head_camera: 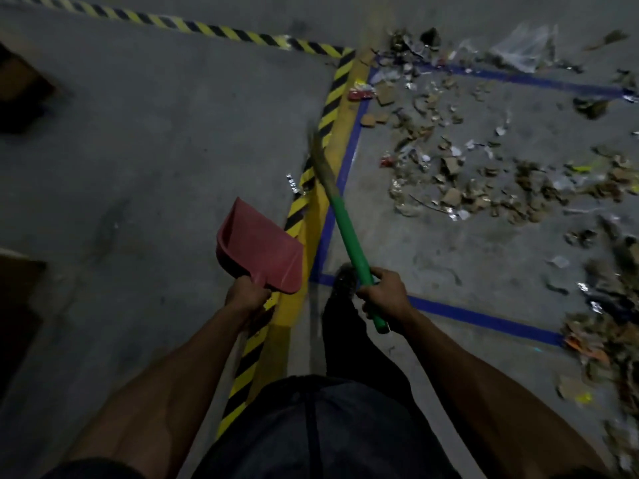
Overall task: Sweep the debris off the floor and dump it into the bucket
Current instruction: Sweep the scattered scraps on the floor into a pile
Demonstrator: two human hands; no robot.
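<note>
A dim room has a grey concrete floor (155,150). Yellow-and-black striped tape (328,108) runs from 7 o'clock up to 12, then turns toward 10 o'clock. Beside it lies a yellow band (311,243), and blue tape (345,174) outlines a rectangle toward 3 o'clock.

Matt red plastic dustpan (261,248), glossy green broom handle (352,243), rough, seemingly concrete floor (155,133).
</note>
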